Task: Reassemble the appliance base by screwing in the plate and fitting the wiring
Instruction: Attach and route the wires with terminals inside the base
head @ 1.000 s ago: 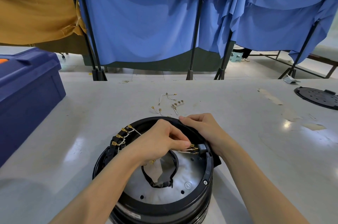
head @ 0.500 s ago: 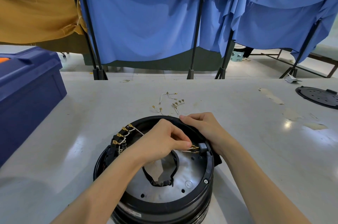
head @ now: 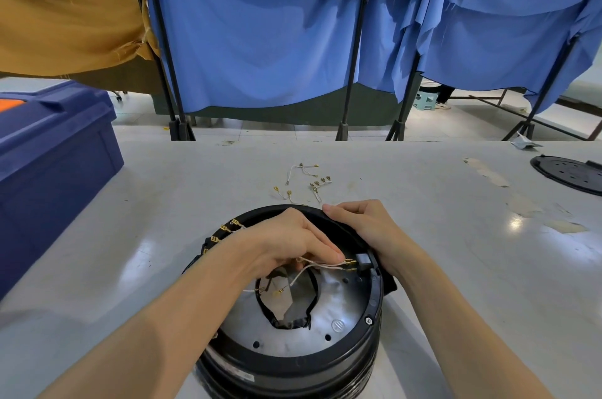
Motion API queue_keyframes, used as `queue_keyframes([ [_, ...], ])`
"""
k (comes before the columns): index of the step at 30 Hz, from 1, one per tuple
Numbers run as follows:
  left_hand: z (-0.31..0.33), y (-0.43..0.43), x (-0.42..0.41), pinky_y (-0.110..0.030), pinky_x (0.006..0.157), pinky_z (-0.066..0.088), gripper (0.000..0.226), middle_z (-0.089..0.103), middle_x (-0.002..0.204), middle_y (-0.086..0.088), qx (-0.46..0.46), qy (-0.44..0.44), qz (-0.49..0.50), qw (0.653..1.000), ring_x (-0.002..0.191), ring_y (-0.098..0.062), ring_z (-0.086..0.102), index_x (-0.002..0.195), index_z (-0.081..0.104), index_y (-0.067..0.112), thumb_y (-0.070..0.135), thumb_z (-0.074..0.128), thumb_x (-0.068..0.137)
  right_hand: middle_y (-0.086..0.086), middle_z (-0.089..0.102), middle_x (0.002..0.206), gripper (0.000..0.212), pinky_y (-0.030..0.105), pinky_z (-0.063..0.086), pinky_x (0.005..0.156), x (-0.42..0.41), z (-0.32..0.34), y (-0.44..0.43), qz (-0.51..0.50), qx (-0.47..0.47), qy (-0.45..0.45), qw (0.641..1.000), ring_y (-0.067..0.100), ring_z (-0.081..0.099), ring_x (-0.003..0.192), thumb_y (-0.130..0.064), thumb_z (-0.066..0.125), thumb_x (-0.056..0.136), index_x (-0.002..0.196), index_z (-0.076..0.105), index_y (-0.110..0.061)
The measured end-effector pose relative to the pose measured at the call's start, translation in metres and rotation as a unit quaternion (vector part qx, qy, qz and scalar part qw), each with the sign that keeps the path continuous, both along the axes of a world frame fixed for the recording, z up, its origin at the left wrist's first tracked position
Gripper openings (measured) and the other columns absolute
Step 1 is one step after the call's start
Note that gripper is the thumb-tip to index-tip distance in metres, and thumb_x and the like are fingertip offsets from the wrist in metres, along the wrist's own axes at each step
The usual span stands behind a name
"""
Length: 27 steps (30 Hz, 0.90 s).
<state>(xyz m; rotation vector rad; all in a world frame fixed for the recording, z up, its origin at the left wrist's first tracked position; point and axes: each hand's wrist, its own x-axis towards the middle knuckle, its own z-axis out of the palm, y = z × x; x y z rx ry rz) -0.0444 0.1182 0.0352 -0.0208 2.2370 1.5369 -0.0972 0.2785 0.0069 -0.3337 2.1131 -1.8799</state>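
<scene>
Appliance base sits upturned on the desk, at the near edge, centre of view. The silvery plate lies inside its rim. A few small holes in the plate look open, and I cannot tell whether it is fully screwed down.

Step in hand: the wiring, by my reading. Left hand pinches thin pale wires in its fingertips, with the gold terminals pointed at a small grey connector block on the right inner rim. Terminals are touching or just beside the block; the seat itself is too small to read. Right hand curls over the far right rim and steadies the base.

Next move probably calls for a straight, light push of each terminal onto its tab while the rim is held firm. The slack then needs tucking clear of the central opening.

More gold terminals line the left rim. Spare wires lie on the desk just beyond the base. A black round cover sits far right, well apart.
</scene>
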Motion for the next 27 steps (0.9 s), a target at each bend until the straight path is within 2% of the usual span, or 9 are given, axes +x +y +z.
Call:
queue_keyframes([
  [2,0.003,0.001,-0.004,-0.018,0.051,0.041,0.007,0.073,0.069,-0.005,-0.01,-0.029,-0.001,1.0,0.058,-0.008,0.059,0.079,0.08,0.008,0.006,0.081,0.073,0.011,0.073,0.071,0.027,0.022,0.052,0.055,0.0,0.0,0.0,-0.002,-0.001,-0.002,1.0,0.017,0.069,0.063,-0.029,0.071,0.088,0.079,0.077,-0.004],
  [5,0.008,0.004,-0.01,-0.018,0.046,0.041,0.009,0.07,0.065,-0.004,-0.032,-0.05,0.001,0.998,0.051,-0.009,0.055,0.077,0.078,0.006,0.002,0.081,0.071,0.011,0.072,0.072,0.028,0.023,0.052,0.056,-0.001,-0.001,0.0,-0.005,0.001,-0.004,1.0,0.017,0.068,0.064,-0.031,0.071,0.087,0.079,0.077,-0.005],
  [10,0.019,0.013,-0.019,-0.02,0.051,0.045,0.016,0.063,0.056,0.0,-0.121,-0.064,-0.031,0.99,0.052,-0.011,0.048,0.092,0.075,0.001,-0.002,0.075,0.077,0.009,0.072,0.072,0.025,0.024,0.052,0.06,-0.002,-0.002,0.0,-0.001,0.001,-0.001,1.0,0.016,0.068,0.065,-0.032,0.071,0.087,0.075,0.078,-0.011],
  [13,0.026,0.02,-0.023,-0.021,0.057,0.046,0.008,0.062,0.064,-0.007,-0.16,-0.093,-0.073,0.98,0.057,-0.013,0.047,0.082,0.068,0.001,-0.005,0.064,0.084,0.005,0.071,0.067,0.025,0.021,0.05,0.057,-0.002,-0.003,0.0,0.001,-0.003,0.003,1.0,0.013,0.066,0.062,-0.03,0.07,0.088,0.071,0.077,-0.013],
  [16,0.031,0.027,-0.027,-0.018,0.055,0.051,0.015,0.068,0.065,-0.004,-0.201,-0.105,-0.108,0.968,0.058,-0.009,0.063,0.077,0.066,0.003,-0.003,0.06,0.089,0.008,0.068,0.066,0.028,0.02,0.049,0.055,-0.004,-0.004,0.0,-0.005,0.006,0.014,1.0,0.013,0.063,0.06,-0.029,0.07,0.088,0.074,0.075,-0.005],
  [20,0.029,0.031,-0.031,-0.02,0.059,0.051,0.022,0.07,0.075,-0.004,-0.217,-0.123,-0.109,0.962,0.058,-0.01,0.064,0.073,0.063,0.004,-0.007,0.052,0.09,0.012,0.066,0.068,0.032,0.022,0.048,0.055,-0.004,-0.006,0.001,-0.011,0.011,0.018,1.0,0.015,0.061,0.062,-0.028,0.07,0.087,0.079,0.073,0.003],
  [21,0.027,0.031,-0.03,-0.019,0.058,0.05,0.024,0.071,0.073,-0.003,-0.219,-0.126,-0.107,0.962,0.056,-0.009,0.064,0.072,0.063,0.004,-0.007,0.05,0.09,0.012,0.066,0.067,0.031,0.021,0.048,0.055,-0.004,-0.006,0.0,-0.01,0.008,0.02,1.0,0.014,0.061,0.061,-0.026,0.069,0.088,0.078,0.073,0.003],
  [24,0.023,0.033,-0.027,-0.019,0.051,0.045,0.03,0.064,0.048,0.0,-0.218,-0.13,-0.094,0.963,0.042,-0.005,0.061,0.067,0.06,0.005,-0.009,0.044,0.089,0.008,0.063,0.06,0.03,0.02,0.045,0.052,-0.005,-0.005,-0.003,-0.014,0.004,0.032,0.999,0.012,0.058,0.055,-0.023,0.069,0.089,0.073,0.073,0.001],
  [27,0.02,0.035,-0.025,-0.018,0.046,0.043,0.034,0.062,0.045,-0.001,-0.207,-0.111,-0.068,0.97,0.041,-0.008,0.06,0.06,0.058,0.004,-0.013,0.042,0.084,0.004,0.063,0.056,0.028,0.019,0.046,0.05,-0.005,-0.005,-0.005,-0.019,0.009,0.047,0.999,0.01,0.059,0.052,-0.021,0.068,0.09,0.067,0.074,-0.006],
])
